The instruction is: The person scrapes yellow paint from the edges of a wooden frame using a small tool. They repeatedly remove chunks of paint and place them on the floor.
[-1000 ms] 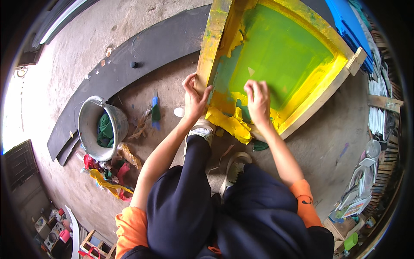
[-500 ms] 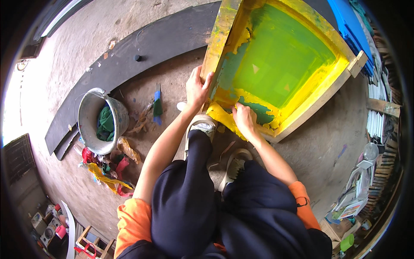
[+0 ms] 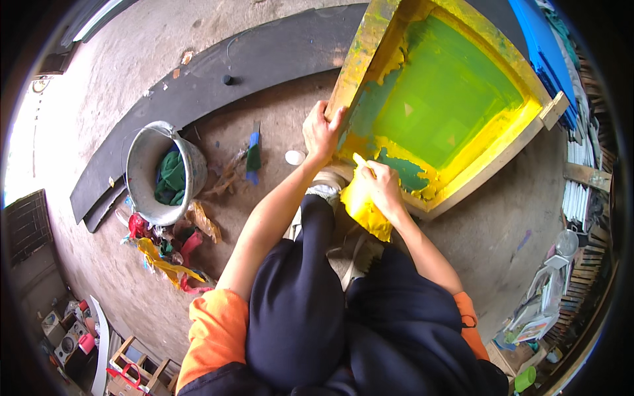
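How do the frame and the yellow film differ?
Size: the frame is much larger than the film.
Shape: the frame is wooden and straight-barred; the film hangs as an irregular piece.
Hold: the left hand grips the frame's side; the right hand holds the film.
Shared: yellow on both.

Bare forearms (image 3: 269, 216) slant inward from lower left and lower right, the left hand (image 3: 321, 134) clasped near centre, the right hand (image 3: 383, 187) pinching below.
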`<state>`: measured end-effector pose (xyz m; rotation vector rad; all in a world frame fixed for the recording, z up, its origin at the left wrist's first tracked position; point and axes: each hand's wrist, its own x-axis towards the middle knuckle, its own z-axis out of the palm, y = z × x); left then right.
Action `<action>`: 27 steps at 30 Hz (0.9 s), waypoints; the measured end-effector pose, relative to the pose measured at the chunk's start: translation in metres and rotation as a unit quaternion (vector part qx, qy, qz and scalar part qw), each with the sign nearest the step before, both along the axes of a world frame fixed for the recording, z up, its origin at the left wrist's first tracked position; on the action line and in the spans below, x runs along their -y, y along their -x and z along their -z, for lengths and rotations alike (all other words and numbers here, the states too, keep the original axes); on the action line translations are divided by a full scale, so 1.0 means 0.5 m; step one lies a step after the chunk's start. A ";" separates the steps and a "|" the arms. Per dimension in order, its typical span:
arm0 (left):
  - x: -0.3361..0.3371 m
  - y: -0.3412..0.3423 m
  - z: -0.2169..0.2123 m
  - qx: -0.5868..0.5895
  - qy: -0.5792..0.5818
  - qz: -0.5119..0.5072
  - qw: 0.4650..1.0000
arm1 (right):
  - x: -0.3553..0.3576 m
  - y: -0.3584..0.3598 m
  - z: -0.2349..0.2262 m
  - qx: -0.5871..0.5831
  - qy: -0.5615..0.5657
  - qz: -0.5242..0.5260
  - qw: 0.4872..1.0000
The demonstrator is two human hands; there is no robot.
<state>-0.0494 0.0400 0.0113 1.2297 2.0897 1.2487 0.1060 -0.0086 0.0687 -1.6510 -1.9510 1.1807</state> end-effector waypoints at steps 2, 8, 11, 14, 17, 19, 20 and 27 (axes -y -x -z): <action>-0.011 0.003 0.001 0.026 0.026 0.009 0.999 | 0.013 -0.006 -0.037 -0.014 0.020 -0.033 0.999; -0.011 0.016 0.013 0.106 0.010 0.038 0.994 | 0.012 -0.146 -0.011 0.118 -0.003 -0.044 0.992; -0.009 0.016 0.005 0.103 -0.004 0.045 0.994 | -0.019 -0.194 -0.054 0.314 0.125 -0.137 0.931; -0.008 0.013 -0.006 0.100 -0.028 0.052 0.993 | -0.011 -0.188 -0.049 0.381 -0.056 -0.076 0.920; -0.005 0.021 0.000 0.155 -0.031 0.060 0.986 | -0.028 -0.119 -0.024 0.265 -0.244 -0.069 0.930; -0.009 0.023 0.012 0.227 -0.017 0.057 0.972 | -0.029 -0.068 0.030 0.120 -0.165 -0.131 0.970; -0.010 0.019 0.013 0.223 -0.016 0.057 0.973 | -0.029 -0.048 0.068 0.107 -0.187 -0.182 0.959; -0.012 0.028 0.018 0.193 -0.014 0.059 0.979 | -0.027 0.023 0.155 0.194 -0.314 -0.201 0.907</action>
